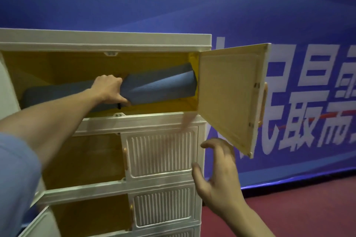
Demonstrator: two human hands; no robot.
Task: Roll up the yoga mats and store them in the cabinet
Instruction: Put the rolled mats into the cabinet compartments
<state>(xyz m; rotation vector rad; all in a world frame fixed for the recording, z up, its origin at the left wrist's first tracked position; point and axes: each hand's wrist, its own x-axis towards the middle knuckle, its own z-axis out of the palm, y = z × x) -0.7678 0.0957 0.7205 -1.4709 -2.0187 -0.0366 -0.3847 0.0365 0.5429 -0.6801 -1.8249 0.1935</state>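
Dim surroundings, frontal light, perhaps slight motion blur

The mat (159,84) lies in the top compartment of the cabinet (107,39), its one end against the wall to the right of the left hand's (109,87) fingers, which wrap round its middle. The door (229,94) stands swung out right of the mat. The right hand (217,175) hangs below the door, fingers spread, just right of the lower shut doors (159,152).
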